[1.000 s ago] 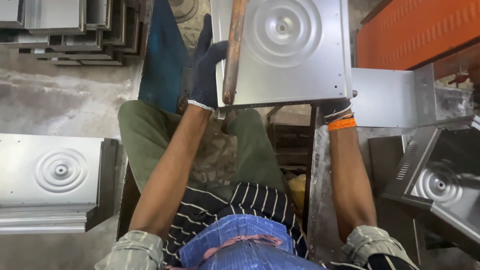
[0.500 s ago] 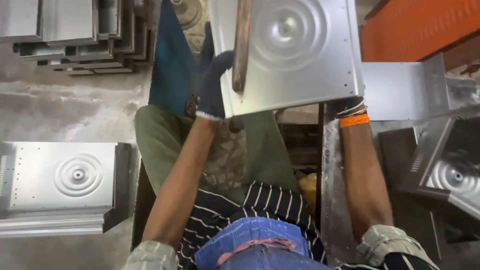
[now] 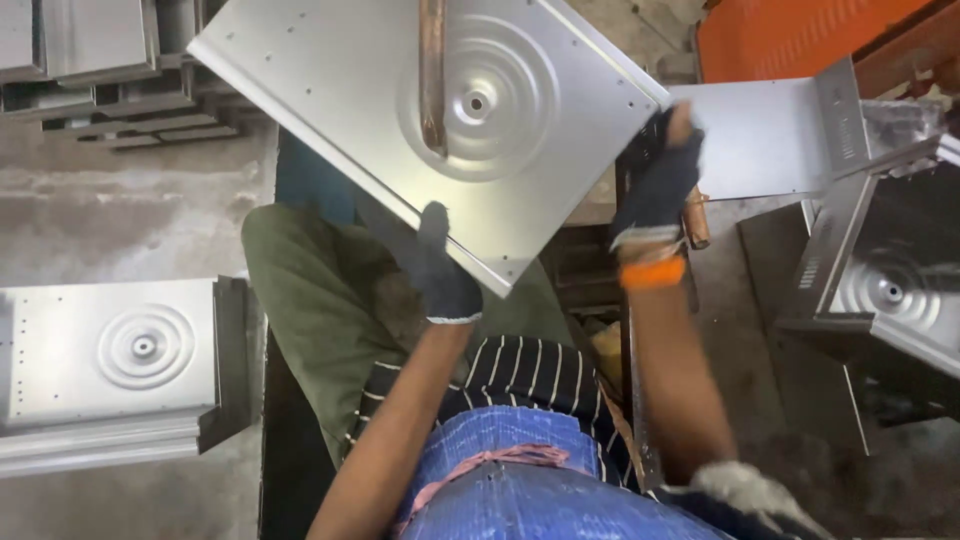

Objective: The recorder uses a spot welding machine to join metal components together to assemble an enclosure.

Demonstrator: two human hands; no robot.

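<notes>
The metal panel [image 3: 420, 130] (square, with a stamped round boss) is held tilted in the air above the person's lap — not yet set down on any pile. The left hand [image 3: 440, 265] grips its lower edge; the right hand [image 3: 660, 180] clamps its right corner, both gloved.

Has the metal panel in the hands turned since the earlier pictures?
Yes. The metal panel has rotated against the orange surface, from square to diagonal, one corner now toward the person.
</notes>
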